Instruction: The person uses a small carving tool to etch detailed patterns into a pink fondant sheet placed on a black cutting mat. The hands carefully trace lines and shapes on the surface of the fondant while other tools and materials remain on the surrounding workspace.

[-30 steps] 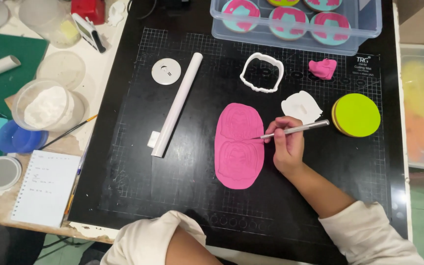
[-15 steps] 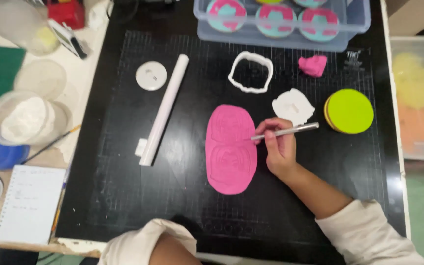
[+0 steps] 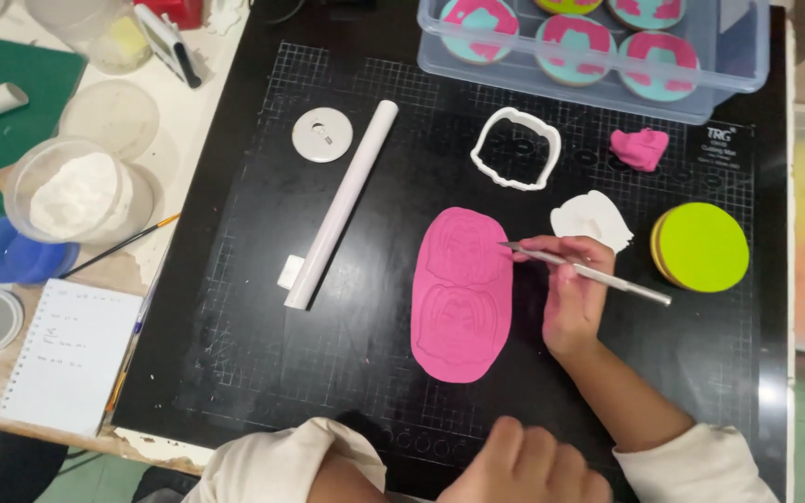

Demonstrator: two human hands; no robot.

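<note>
- My right hand (image 3: pixel 570 293) is curled closed around a thin silver tool (image 3: pixel 598 273), pinching it low like a pen; its tip touches the right edge of the pink rolled sheet (image 3: pixel 463 293), up near the far imprint.
- That pink sheet lies flat in the middle of the black gridded cutting mat (image 3: pixel 235 307), an upright oval with two stamped outlines, one far and one near.
- I judge the sheet soft, thin and easily stretched or torn, probably a little tacky on the mat. I would not pinch an edge; better to slide something flat underneath and lift from below.
- My left hand (image 3: pixel 524 461) sits at the near edge of the mat, knuckles up, fingers loosely folded. It looks empty, though the frame cuts it off, so I cannot tell for sure.
- Left of the sheet a white rolling pin (image 3: pixel 342 205) lies diagonally, with a small white disc (image 3: pixel 322 134) beside its far end.
- Far of the sheet sits a white cutter frame (image 3: pixel 516 147); to the right are a pink lump (image 3: pixel 639 148), a white scrap (image 3: pixel 593 219) and a lime-green round (image 3: pixel 701 247).
- A clear tub (image 3: pixel 738 84) of decorated rounds stands at the far edge; a cup of white powder (image 3: pixel 72 191) and a notebook (image 3: pixel 67 354) are off the mat, left.
</note>
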